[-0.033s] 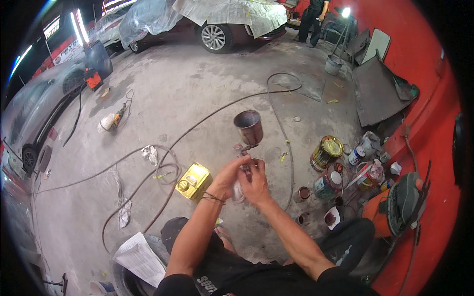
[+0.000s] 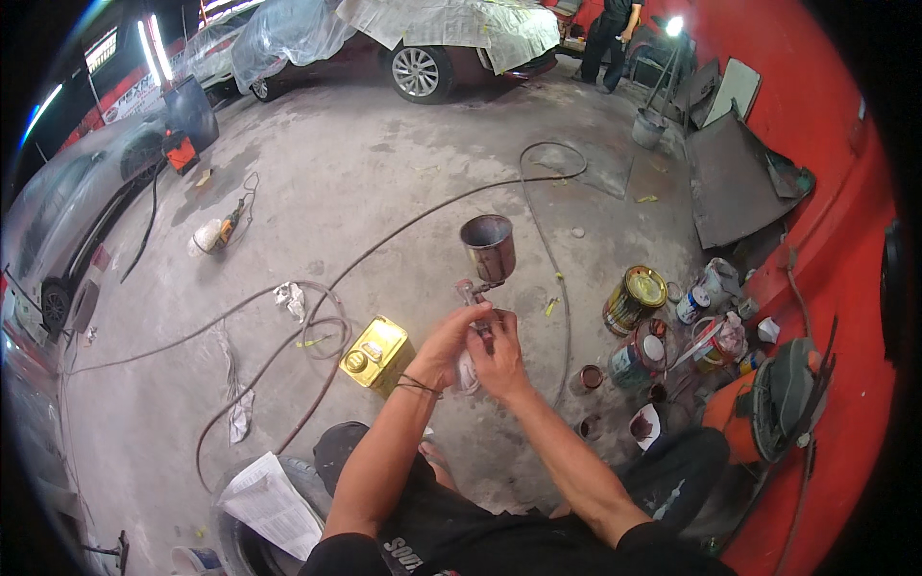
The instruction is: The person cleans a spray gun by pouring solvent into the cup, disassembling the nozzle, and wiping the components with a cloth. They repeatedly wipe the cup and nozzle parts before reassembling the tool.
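Observation:
Both my arms reach forward and meet at a paint spray gun (image 2: 477, 288), whose open, paint-stained cup (image 2: 490, 252) points up at the far end. My left hand (image 2: 449, 341) wraps round the gun's body and handle. Against its back, my right hand (image 2: 499, 357) is closed, its thumb and fingertips pressed on the gun. A pale, pinkish cloth (image 2: 468, 374) hangs below between my palms. The gun's trigger and most of its handle are hidden by my fingers. Left of my left forearm stands a yellow rectangular can (image 2: 378, 351) with a round cap.
A hose (image 2: 423, 213) loops across the concrete floor. On the right sit several paint cans (image 2: 634, 300), small cups (image 2: 589, 377) and an orange-and-grey machine (image 2: 759, 408). Papers (image 2: 273, 504) lie on a tyre at lower left. Covered cars and another person (image 2: 611, 43) are farther back.
The spray gun's cup has shifted slightly to the right. Both hands keep their hold, with hardly any movement.

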### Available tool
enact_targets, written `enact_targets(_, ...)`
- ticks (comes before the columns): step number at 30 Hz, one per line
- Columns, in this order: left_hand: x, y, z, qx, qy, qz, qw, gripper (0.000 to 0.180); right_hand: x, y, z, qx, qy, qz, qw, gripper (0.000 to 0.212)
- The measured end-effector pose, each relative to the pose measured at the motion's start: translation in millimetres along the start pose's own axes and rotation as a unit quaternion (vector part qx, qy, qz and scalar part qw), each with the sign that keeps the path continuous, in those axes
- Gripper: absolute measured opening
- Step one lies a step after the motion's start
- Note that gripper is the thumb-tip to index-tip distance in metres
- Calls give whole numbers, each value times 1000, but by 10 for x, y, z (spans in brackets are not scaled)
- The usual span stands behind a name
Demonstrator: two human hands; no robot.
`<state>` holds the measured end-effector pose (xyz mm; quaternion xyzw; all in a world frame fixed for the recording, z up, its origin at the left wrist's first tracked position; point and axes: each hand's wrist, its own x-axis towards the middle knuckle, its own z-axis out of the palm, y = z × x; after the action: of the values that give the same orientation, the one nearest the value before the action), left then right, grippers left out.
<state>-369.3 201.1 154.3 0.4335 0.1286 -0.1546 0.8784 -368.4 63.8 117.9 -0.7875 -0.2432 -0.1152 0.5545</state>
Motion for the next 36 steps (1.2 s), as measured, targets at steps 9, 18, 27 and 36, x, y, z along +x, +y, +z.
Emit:
enact_targets(9,218,153,245,-206,98,112,967,42,-174,-104,-257,71,61,157,983,47)
enact_targets(18,321,181,333,-187,155,188,952,45,8,-260,4,308,8,283,908,44)
enact_targets(27,236,322,66,10,180,145,973,34,-177,-236,-1287,536,-53,340,771,71)
enact_targets(36,77,-136,72,140,144,66,977,42,-210,-64,-2108,558,-66,366,741,66)
